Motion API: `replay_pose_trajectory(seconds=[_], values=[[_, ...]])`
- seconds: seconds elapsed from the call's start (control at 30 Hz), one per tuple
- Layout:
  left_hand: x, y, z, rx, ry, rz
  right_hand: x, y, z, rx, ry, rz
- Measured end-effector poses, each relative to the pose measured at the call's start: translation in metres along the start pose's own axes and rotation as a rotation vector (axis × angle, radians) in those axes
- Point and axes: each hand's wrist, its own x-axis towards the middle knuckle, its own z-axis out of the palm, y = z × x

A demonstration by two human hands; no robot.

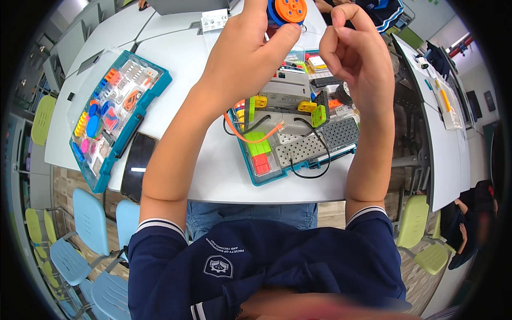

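Wheel, orange face over blue, gripped in left hand at top edge of view, thumb along its lower edge; other fingertips hidden or cropped. Sits just right of that hand, between both, clearly nearer left. Round, so no long axis to match; flat face turned toward view. Right hand off to wheel's right, apart from it, with visible gap. Fingers curled, thumb close to index; can't tell if pinching anything tiny. Below, on tabletop: grey block assembly and teal-edged parts tray, clear of both hands.
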Motion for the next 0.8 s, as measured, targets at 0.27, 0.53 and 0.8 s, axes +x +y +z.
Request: replay_pose_trajectory(seconds=[0.27, 0.53, 0.8], values=[[0.0, -0.002, 0.003, 0.183, -0.036, -0.063, 0.01, 0.024, 0.003, -0.286, 0.089, -0.047], [0.002, -0.003, 0.005, 0.246, -0.048, -0.013, 0.014, 0.028, 0.0, -0.076, -0.018, 0.044], [0.001, 0.009, 0.006, 0.204, -0.046, -0.13, 0.015, 0.03, -0.006, 0.082, -0.097, 0.052]])
